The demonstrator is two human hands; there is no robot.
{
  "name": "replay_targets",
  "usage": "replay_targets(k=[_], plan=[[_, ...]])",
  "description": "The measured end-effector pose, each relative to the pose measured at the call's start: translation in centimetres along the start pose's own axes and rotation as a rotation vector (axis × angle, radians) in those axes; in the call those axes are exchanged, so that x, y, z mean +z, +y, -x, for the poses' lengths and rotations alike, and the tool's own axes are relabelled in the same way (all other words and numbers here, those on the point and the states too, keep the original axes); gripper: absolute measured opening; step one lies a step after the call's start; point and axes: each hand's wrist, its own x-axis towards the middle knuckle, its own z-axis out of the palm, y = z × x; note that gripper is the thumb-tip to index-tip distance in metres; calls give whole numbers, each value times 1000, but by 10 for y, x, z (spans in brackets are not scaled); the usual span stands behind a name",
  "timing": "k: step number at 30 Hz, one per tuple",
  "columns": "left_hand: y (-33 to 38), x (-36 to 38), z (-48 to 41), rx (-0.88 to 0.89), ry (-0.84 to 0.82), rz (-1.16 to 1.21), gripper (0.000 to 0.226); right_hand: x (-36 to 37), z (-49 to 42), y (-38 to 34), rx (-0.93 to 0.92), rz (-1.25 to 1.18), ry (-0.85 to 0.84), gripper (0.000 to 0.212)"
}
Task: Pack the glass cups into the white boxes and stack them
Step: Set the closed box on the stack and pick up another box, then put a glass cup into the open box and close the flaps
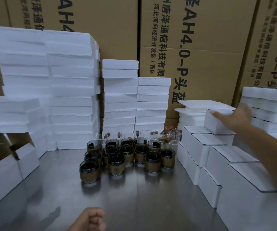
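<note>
Right hand [234, 116] grips the two-o'clock top white box [217, 122], left hand [91, 220] fisted empty; a skewed set-down could topple the stack [199, 147].

Backdrop: tall brown cardboard cartons [201, 47] side by side, filling the rear of the view, w/ black printed Chinese chars + "AH4.0-P". In front of them, stacks of white foam slabs [71, 80], tallest at left. Work surface: steel table [134, 197], grey, w/ soft blurred reflections. Light even, indoor.
</note>
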Motion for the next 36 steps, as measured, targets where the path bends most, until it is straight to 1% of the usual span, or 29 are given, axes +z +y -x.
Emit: replay_targets(k=[1, 3, 5, 6, 8, 11, 14, 15, 17, 20, 22, 24, 26, 30, 33, 36], plan=[[-1, -1, 0, 34, -22, -18, 41, -3, 4, -11, -52, -20, 41, 93], [-4, -3, 1, 101, -2, -112, 32, -12, 16, -37, -142, -115, 90, 77], [-10, -6, 3, 169, 9, -226, 17, -21, 37, -68, -191, -248, 29, 62], [-11, -8, 4, 201, 13, -265, 15, -26, 50, -83, -213, -314, -34, 56], [-11, -12, 8, 214, -39, -327, 16, -36, 83, -109, -292, -403, -177, 39], [-8, -12, 13, 224, -70, -327, 14, -45, 143, -128, -445, -472, -400, 18], [-5, -11, 16, 260, -55, -321, 17, -34, 207, -121, -512, -513, -635, 7], [-5, -10, 17, 273, -51, -323, 18, -25, 228, -112, -503, -525, -698, 6], [-4, -10, 19, 297, -45, -317, 17, 0, 271, -87, -446, -529, -773, 10], [-2, -9, 23, 304, -22, -330, 14, 32, 324, -47, -337, -469, -750, 15], [-2, -10, 25, 314, -7, -366, 13, 43, 340, -24, -344, -414, -683, 21], [0, -12, 27, 326, 7, -382, 13, 45, 342, -11, -374, -305, -644, 24], [1, -12, 29, 338, 13, -378, 15, 44, 336, -1, -399, -216, -606, 21], [1, -15, 30, 366, 28, -417, 16, 45, 329, 7, -435, -148, -522, 12], [0, -20, 34, 386, 53, -402, 17, 45, 329, 6, -491, -78, -527, 7], [2, -28, 36, 395, 146, -354, 21, 42, 331, 4, -529, -29, -551, 7]])
